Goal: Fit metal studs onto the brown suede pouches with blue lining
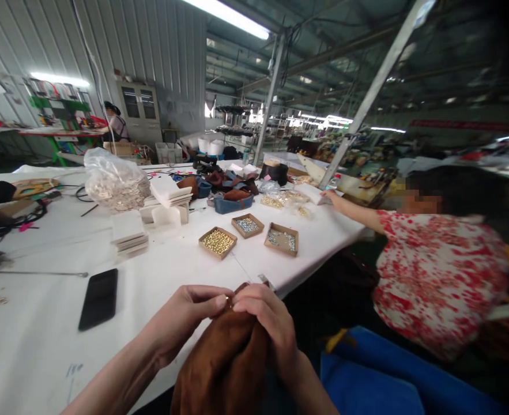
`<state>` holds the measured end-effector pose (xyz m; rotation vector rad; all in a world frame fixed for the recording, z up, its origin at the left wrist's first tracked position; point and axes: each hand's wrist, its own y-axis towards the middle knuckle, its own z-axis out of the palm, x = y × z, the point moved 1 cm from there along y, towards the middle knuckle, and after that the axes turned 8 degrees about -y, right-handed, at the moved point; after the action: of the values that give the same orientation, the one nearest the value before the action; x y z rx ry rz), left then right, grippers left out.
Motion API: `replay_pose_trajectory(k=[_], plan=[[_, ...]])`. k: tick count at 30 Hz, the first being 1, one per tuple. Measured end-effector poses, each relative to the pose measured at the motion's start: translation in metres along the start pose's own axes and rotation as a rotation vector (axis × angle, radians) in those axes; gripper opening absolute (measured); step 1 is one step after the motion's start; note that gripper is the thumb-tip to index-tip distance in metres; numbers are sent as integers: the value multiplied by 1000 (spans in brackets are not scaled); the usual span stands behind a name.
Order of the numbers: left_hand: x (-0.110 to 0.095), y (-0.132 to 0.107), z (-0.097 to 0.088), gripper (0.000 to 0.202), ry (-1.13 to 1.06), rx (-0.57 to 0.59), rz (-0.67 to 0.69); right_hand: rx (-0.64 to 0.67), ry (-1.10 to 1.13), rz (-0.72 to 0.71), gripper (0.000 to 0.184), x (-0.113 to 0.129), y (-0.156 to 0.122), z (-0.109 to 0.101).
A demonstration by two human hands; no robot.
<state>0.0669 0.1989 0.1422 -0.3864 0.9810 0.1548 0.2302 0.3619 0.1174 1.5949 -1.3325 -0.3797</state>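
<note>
A brown, suede-like piece of material (219, 357) hangs in folds below my hands at the table's near edge. My left hand (189, 314) pinches a small gold-coloured metal piece (227, 301) between thumb and fingers, against the top edge of the material. Closed over that same edge from the other side is my right hand (267, 314), its fingertips close to the left thumb. Just beyond my hands are a cardboard tray of gold-coloured pieces (208, 252) and two trays of silver-coloured pieces (248, 233) (282, 249). How the gold piece sits on the material is too small to tell.
A black phone (98, 300) and a thin metal rod (42, 273) lie on the white table (168, 271) at left. White card stacks (129, 233), a plastic bag (116, 181) and leather pieces (232, 202) are farther back. A co-worker (440, 276) reaches over from the right. Blue material (366, 374) is at lower right.
</note>
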Motion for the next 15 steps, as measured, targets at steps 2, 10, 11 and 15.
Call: replay_pose_trajectory(k=[2, 10, 11, 15], plan=[[1, 0, 5, 54, -76, 10, -4, -6, -13, -3, 18, 4, 1, -1], [10, -9, 18, 52, -238, 57, -69, -78, -100, 65, 15, 15, -5, -6], [10, -11, 19, 50, -234, 59, -73, -89, -97, 64, 15, 17, -7, -6], [14, -21, 22, 41, -241, 70, -89, -96, -57, 48, 12, 22, -11, -7]])
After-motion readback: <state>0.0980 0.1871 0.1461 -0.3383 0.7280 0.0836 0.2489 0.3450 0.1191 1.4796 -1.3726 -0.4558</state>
